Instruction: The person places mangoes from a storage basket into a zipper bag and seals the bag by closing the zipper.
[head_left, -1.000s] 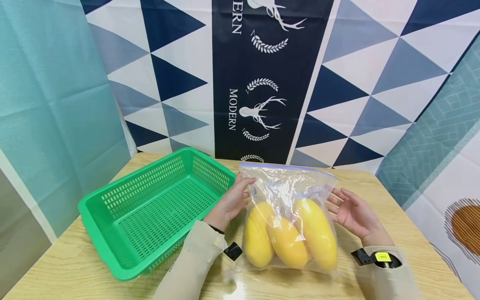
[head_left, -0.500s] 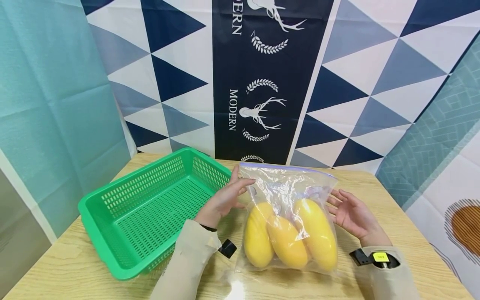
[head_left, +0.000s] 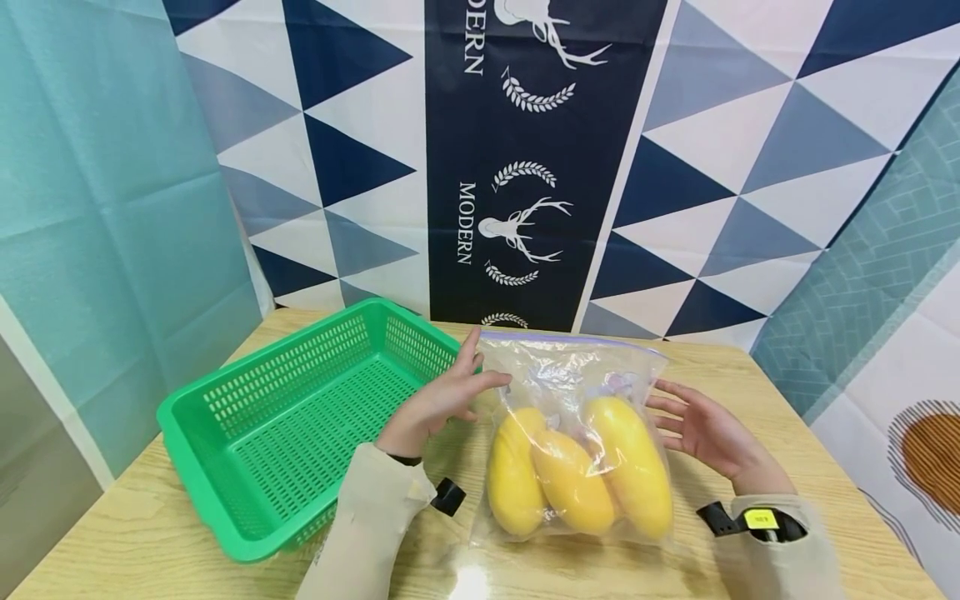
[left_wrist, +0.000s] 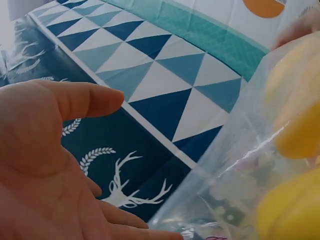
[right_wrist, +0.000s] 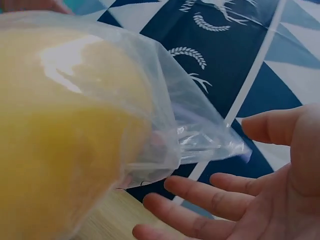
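A clear zip bag (head_left: pixel 558 375) with a purple seal along its top stands on the table, holding three yellow mangoes (head_left: pixel 573 483). Left of the bag is my left hand (head_left: pixel 442 396), its fingers spread and fingertips close to the bag's upper left edge. The left wrist view shows that palm (left_wrist: pixel 45 170) with nothing gripped. At the bag's right side, my right hand (head_left: pixel 708 433) has its fingers extended toward the plastic. In the right wrist view its fingertips (right_wrist: pixel 175 185) lie at or just off the bag; contact is hard to tell.
A green perforated plastic basket (head_left: pixel 187 450) sits at the left on the wooden table (head_left: pixel 112 533). Behind the table hangs a patterned cloth (head_left: pixel 360 150) with triangles and deer prints. A teal cloth (head_left: pixel 112 208) covers the left side.
My left hand has moved slightly left and its fingers have spread away from the bag's edge. The bag's top has sunk a little. My right hand stays almost in place.
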